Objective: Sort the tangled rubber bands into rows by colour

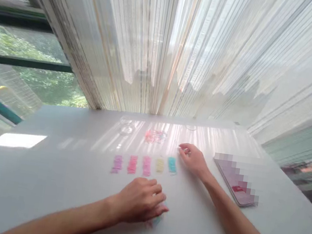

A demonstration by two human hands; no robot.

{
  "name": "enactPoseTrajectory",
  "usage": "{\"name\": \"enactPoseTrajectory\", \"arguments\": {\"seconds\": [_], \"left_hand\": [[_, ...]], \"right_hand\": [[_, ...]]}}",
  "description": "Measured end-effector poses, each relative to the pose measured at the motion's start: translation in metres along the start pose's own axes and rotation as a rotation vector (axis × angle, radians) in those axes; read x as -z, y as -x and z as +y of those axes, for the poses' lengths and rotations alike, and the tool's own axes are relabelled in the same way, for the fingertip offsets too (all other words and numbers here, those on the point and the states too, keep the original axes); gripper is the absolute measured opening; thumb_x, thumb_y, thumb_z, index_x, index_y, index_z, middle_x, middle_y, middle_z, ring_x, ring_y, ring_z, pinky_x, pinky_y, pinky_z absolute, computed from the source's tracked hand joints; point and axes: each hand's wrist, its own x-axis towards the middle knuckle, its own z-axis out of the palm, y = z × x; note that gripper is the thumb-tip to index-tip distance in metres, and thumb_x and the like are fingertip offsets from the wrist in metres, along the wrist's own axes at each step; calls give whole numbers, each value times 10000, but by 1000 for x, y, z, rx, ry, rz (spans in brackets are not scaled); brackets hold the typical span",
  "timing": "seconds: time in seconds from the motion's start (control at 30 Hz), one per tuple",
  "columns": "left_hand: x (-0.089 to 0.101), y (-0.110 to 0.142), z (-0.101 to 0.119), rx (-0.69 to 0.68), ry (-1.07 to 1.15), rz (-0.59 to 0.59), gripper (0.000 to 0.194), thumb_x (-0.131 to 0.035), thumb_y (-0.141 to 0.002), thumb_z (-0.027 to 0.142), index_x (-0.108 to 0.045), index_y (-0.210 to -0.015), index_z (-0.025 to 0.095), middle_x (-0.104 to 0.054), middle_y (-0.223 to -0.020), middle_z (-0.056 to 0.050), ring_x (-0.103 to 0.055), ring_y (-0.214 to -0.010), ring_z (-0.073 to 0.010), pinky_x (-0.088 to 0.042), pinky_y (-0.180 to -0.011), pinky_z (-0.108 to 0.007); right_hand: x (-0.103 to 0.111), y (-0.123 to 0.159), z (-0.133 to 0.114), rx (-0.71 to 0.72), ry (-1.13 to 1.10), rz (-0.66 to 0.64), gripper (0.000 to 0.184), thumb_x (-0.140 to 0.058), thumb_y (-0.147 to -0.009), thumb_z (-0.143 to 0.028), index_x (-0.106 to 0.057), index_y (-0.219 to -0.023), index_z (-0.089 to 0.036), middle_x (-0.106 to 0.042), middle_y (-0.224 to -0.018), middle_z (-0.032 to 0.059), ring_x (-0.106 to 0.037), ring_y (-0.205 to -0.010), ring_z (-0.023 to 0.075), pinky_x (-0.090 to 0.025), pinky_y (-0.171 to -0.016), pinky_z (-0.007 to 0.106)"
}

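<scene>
My left hand is low over a small mixed heap of pink and green thin pieces. Its fingers are curled in, and whatever they hold is hidden. My right hand hovers beyond a teal cluster, thumb and fingertips drawn together, with something too faint to name at the tips. A row of small clusters of thin pieces runs leftward from the teal one: yellow, pink, deeper pink and purple. The exact kind of these pieces is too blurred to tell.
A loose tangle of orange, pink and blue pieces lies farther back on the white table. Left of it is a clear round object. A flat, partly blurred-out pinkish case rests at right. Curtains hang behind.
</scene>
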Motion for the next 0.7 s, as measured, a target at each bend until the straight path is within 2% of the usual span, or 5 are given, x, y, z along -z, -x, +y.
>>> {"name": "enactPoseTrajectory", "arguments": {"seconds": [0.1, 0.2, 0.33, 0.47, 0.7], "left_hand": [[0, 2, -8, 0, 10, -23, 391, -408, -1086, 279, -618, -771, 181, -653, -698, -19, -583, -586, -164, -361, -489, -280], [-1, 3, -14, 20, 68, -22, 385, -406, -1094, 287, -634, -803, 178, -668, -706, -21, -594, -591, -155, -368, -504, -268], [-4, 7, -19, 7, 224, -29, 277, -504, -1055, 297, -663, -857, 187, -708, -757, -12, -630, -621, -145, -379, -520, -254], [-8, 12, -21, 27, 342, -30, 173, -581, -996, 259, -679, -868, 196, -718, -762, 3, -645, -630, -132, -384, -527, -236], [-14, 14, -19, 82, 418, -11, 100, -621, -944, 248, -701, -904, 205, -730, -778, 3, -646, -642, -130, -399, -537, -225]], "right_hand": [[-4, -17, -6, -7, 19, -19, 198, -619, -958, -226, -726, -1116, -173, -727, -1020, 70, -692, -810, 169, -560, -829, 307], [-10, -36, -15, 3, 44, -81, 160, -636, -976, -191, -716, -1114, -181, -725, -979, 59, -694, -858, 171, -568, -872, 320], [-20, -57, -30, 41, 60, -190, 287, -626, -1038, -357, -634, -1265, -182, -647, -1279, 95, -671, -1065, 221, -595, -916, 423], [-22, -77, -46, 101, 70, -245, 305, -629, -1035, -357, -624, -1286, -183, -636, -1302, 99, -665, -1089, 231, -592, -929, 435], [-21, -132, -62, 199, 176, -253, 311, -631, -1034, -359, -623, -1290, -183, -631, -1312, 99, -662, -1100, 237, -589, -936, 441]]}}
